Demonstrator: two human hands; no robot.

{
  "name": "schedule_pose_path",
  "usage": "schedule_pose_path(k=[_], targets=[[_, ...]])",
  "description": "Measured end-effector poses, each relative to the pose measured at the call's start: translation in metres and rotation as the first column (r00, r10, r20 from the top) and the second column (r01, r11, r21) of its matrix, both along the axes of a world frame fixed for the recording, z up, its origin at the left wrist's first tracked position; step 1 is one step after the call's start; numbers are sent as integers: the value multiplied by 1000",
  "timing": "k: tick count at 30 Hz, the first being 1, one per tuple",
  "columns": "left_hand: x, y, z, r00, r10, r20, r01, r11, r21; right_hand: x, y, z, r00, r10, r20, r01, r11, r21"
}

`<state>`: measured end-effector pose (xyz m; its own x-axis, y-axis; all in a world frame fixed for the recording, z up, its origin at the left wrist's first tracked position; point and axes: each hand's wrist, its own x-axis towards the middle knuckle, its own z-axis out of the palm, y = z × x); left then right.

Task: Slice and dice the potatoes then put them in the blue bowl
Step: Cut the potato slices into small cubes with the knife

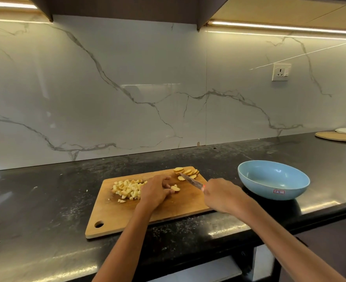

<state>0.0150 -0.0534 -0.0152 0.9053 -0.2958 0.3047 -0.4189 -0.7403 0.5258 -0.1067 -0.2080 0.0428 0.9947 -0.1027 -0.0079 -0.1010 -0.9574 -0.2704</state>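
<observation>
A wooden cutting board (168,210) lies on the black counter. A heap of diced potato (127,189) sits on its left half. Several round potato slices (186,172) lie fanned at its far right corner. My left hand (155,190) rests mid-board, fingers curled on a potato slice (175,188). My right hand (222,195) grips a knife (191,181) whose blade points up-left, its tip among the fanned slices. The blue bowl (273,180) stands empty on the counter, right of the board.
The black counter (46,210) runs left and right, its front edge just below the board. A marble backsplash with a wall socket (280,72) stands behind. Flat round mats (338,136) lie at the far right.
</observation>
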Motion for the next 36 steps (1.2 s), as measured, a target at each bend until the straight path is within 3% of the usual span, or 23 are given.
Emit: schedule_pose_path(k=[6,22,36], targets=[[-3,-4,-3,991,89,103,-89,996,-9,18,25,-32,999,7,52,-6,1000,-26],[0,-11,-4,987,120,105,-118,993,-23,24,26,-37,999,4,54,1,997,-82],[2,-12,-2,980,82,182,-109,983,145,32,28,-30,999,35,-24,-38,988,-148]])
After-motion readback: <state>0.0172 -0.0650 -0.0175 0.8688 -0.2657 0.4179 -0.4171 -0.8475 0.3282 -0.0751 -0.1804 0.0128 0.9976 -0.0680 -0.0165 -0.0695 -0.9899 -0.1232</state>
